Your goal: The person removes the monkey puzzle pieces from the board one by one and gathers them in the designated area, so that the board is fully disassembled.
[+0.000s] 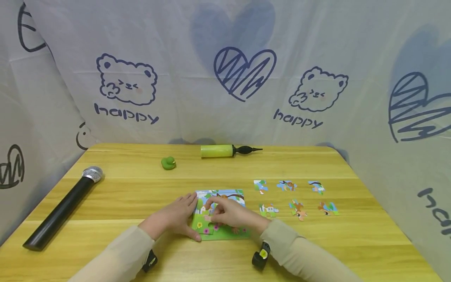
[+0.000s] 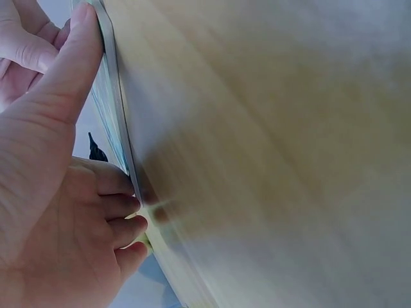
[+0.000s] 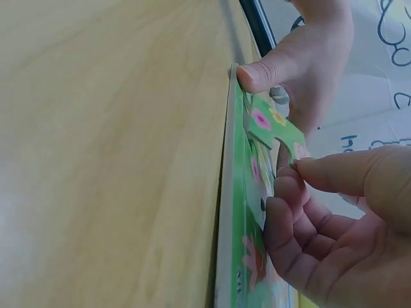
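A jigsaw puzzle board point(image 1: 229, 236) with a green lower edge and a bright picture lies flat on the table. My right hand point(image 1: 227, 213) is over it, pinching a green puzzle piece point(image 3: 273, 128) with flowers between thumb and fingertips. In the right wrist view that piece is tilted, raised off the board at its near-left corner. My left hand point(image 1: 176, 215) rests along the board's left edge. Its thumb point(image 2: 80, 51) touches the near corner and its fairly straight fingers point(image 2: 122, 224) touch the edge farther back. The right hand hides part of the board's picture.
Several loose puzzle pieces point(image 1: 298, 210) lie in two rows right of the board. A green rubber duck point(image 1: 168, 163) and a yellow hand pump point(image 1: 217, 151) lie toward the back. A black microphone point(image 1: 65, 209) lies at the left, before a printed white curtain point(image 1: 183, 94).
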Available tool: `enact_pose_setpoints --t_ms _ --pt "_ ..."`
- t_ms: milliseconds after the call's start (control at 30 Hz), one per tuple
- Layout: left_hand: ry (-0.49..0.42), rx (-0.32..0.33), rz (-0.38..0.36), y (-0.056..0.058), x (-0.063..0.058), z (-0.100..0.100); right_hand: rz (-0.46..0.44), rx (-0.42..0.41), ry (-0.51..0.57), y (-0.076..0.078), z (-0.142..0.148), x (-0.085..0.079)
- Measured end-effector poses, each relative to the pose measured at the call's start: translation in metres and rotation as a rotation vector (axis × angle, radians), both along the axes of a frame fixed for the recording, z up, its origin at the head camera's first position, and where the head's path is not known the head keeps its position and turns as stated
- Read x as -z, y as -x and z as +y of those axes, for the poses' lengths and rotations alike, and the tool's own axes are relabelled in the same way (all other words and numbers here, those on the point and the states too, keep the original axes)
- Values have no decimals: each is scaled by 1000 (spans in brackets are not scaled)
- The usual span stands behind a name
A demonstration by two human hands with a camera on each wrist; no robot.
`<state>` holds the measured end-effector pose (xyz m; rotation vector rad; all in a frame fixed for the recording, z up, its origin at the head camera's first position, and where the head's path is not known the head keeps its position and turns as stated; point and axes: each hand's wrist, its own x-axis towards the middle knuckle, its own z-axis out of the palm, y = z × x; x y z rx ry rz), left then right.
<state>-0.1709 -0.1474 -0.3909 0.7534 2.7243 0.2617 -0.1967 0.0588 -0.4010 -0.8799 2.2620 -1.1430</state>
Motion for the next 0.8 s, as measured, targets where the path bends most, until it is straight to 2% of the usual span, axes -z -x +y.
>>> enact_pose_setpoints --t_ms 233,433,633,800 --pt "1 4 10 -1 1 0 -95 -22 110 3 13 -1" --pt "4 5 12 -1 0 0 -135 -44 144 6 41 -3" --pt "7 0 8 0 1 1 -109 -21 96 6 82 -4" --pt "10 -8 1 0 2 1 -78 -47 75 9 116 -3"
